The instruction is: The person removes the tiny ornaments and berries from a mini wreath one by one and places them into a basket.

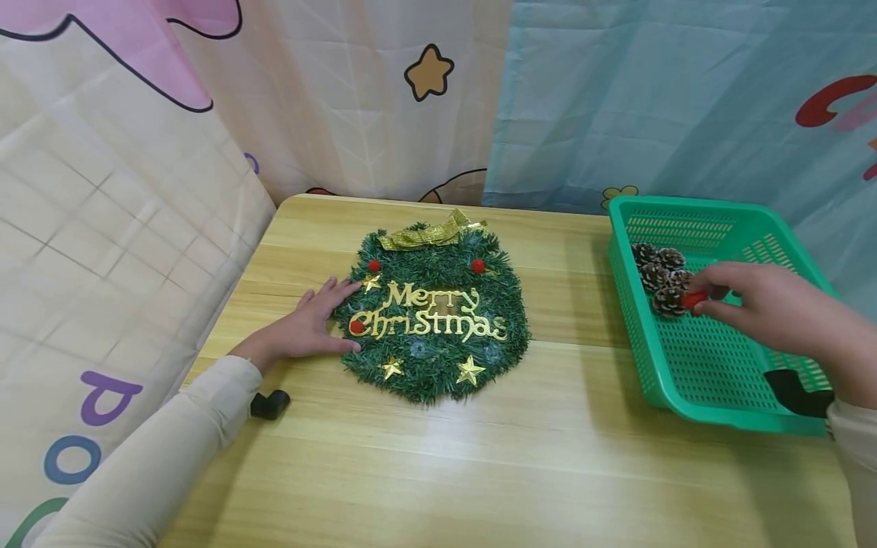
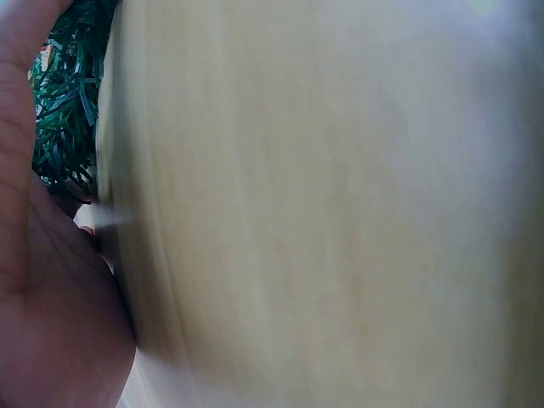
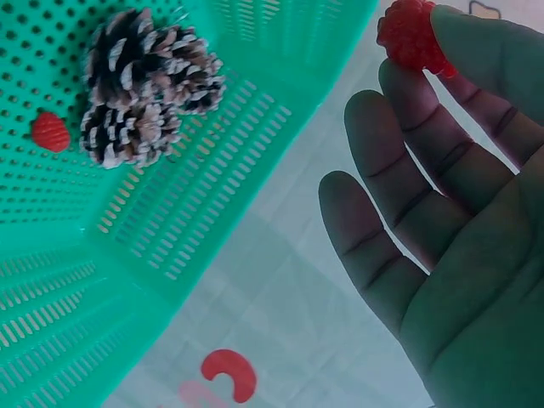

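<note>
A green tinsel wreath (image 1: 432, 266) lies flat on the table, bearing gold "Merry Christmas" lettering (image 1: 432, 323), gold stars, red berries and a gold ribbon (image 1: 432, 236). My left hand (image 1: 304, 323) rests at the wreath's left edge, fingers spread and touching the greenery. Over the green basket (image 1: 647, 350), my right hand (image 1: 767, 308) pinches a red artificial raspberry (image 3: 412, 36) between thumb and fingertips; its other fingers are extended. Several pinecones (image 1: 661, 274) sit in the basket, and the right wrist view shows another red raspberry (image 3: 51, 132) beside them.
The wooden table (image 1: 438, 472) runs under the wreath and basket. Printed curtains (image 1: 329, 99) hang behind it and on the left. A black strap end (image 1: 270, 405) sticks out by the left wrist, and a similar black piece (image 1: 795, 392) by the right.
</note>
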### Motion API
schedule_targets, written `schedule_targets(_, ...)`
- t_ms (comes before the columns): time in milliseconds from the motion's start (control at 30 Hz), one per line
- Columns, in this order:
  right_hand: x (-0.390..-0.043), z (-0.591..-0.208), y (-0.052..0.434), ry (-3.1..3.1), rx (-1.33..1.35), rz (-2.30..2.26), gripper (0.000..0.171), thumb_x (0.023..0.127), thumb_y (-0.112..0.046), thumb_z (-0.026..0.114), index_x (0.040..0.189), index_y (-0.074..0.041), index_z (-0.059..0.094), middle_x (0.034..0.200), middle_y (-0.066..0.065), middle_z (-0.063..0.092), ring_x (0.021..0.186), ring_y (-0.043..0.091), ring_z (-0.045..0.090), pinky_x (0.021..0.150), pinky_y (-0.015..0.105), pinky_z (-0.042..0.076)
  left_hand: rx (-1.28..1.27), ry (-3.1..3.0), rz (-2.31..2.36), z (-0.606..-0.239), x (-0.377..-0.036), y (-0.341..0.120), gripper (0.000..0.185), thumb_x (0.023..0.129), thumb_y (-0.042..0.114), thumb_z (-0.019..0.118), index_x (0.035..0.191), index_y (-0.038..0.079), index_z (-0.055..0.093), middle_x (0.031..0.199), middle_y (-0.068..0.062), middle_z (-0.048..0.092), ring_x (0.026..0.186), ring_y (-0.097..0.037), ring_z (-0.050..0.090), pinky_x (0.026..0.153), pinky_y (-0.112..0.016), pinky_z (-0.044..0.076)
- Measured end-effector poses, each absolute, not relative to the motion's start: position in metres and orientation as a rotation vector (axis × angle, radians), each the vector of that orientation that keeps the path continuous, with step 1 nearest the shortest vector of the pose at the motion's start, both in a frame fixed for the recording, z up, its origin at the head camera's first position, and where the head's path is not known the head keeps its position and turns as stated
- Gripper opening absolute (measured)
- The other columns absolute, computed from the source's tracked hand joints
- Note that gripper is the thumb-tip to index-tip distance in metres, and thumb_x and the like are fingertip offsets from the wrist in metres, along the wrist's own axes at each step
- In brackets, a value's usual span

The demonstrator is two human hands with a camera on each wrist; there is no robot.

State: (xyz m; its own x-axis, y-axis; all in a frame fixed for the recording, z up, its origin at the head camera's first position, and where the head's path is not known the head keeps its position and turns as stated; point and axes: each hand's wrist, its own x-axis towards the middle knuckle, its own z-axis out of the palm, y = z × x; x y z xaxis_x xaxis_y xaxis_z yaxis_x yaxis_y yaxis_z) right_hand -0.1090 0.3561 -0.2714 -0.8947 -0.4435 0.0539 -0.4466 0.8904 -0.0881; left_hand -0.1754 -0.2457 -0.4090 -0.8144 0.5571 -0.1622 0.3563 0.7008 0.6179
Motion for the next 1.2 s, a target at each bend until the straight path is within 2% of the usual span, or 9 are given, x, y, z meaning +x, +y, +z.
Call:
schedule_targets(333, -0.113, -0.280, 0.371, -3.088, 0.636, 0.205, 0.018, 0.087, -0.003, 0.075, 0.096, -0.017, 0.070, 0.084, -0.010, 0.065, 0.071, 0.000, 0.051, 0.056, 0.027, 0.040, 0.727, 2.579, 0.825, -0.409, -0.176, -0.246, 0.109, 0.080, 0.053, 0.079, 0.161, 0.023, 0.013, 0.166, -0.012, 0.005, 0.150, -0.034, -0.009, 0.115, -0.060, -0.010)
schedule_targets(600, -0.121, -0.287, 0.381, -3.183, 0.583, 0.183, 0.011, 0.091, -0.006, 0.070, 0.099, -0.012, 0.068, 0.084, -0.007, 0.064, 0.068, 0.007, 0.051, 0.055, 0.029, 0.040, 0.721, 2.576, 0.828, -0.409, -0.175, -0.246, 0.109, 0.080, 0.054, 0.079, 0.161, 0.023, 0.012, 0.166, -0.012, 0.005, 0.150, -0.033, -0.010, 0.115, -0.060, -0.010)
schedule_targets(967, -0.134, -0.298, 0.395, -3.359, 0.499, 0.252, 0.007, 0.092, -0.004, 0.067, 0.098, -0.007, 0.065, 0.091, 0.000, 0.067, 0.073, 0.016, 0.053, 0.060, 0.035, 0.042, 0.721, 2.578, 0.817, -0.410, -0.176, -0.245, 0.109, 0.080, 0.054, 0.078, 0.161, 0.024, 0.012, 0.166, -0.012, 0.005, 0.150, -0.033, -0.010, 0.115, -0.060, -0.009)
schedule_targets(1200, -0.138, -0.302, 0.402, -3.424, 0.482, 0.311, 0.006, 0.093, -0.005, 0.067, 0.098, -0.007, 0.064, 0.091, 0.000, 0.066, 0.071, 0.015, 0.050, 0.060, 0.034, 0.041, 0.723, 2.581, 0.826, -0.411, -0.176, -0.246, 0.109, 0.080, 0.054, 0.079, 0.161, 0.025, 0.012, 0.166, -0.011, 0.005, 0.150, -0.033, -0.010, 0.115, -0.059, -0.010)
